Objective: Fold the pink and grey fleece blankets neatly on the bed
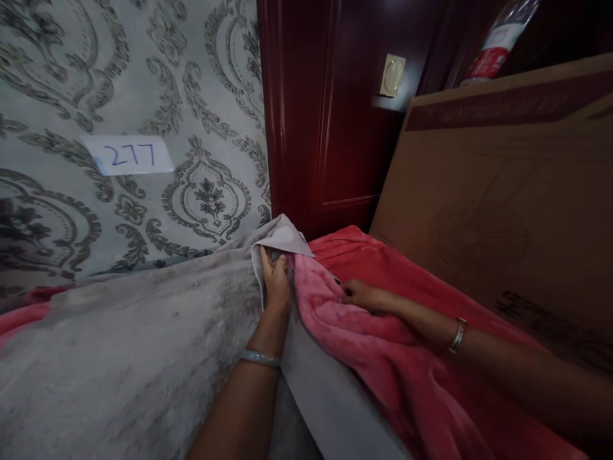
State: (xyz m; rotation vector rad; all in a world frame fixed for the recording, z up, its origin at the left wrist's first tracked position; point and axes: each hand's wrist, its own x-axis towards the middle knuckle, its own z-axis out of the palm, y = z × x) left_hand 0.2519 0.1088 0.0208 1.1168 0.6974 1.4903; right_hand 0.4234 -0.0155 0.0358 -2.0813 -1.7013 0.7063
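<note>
A grey fleecy cover spreads over the left side, its paler, smooth edge running down the middle. At the far corner, a light flap of this cover is folded over. My left hand grips the cover under that flap, with the fingertips partly hidden beneath it. To the right lies a bunched pink plush blanket. My right hand has its fingers curled into the blanket's folds, pinching the fabric. A red cloth shows behind and under the pink blanket.
Patterned wallpaper with a paper label reading 277 rises at the left. A dark red wood panel with a switch stands ahead. On the right leans a large cardboard box, with a plastic bottle above it.
</note>
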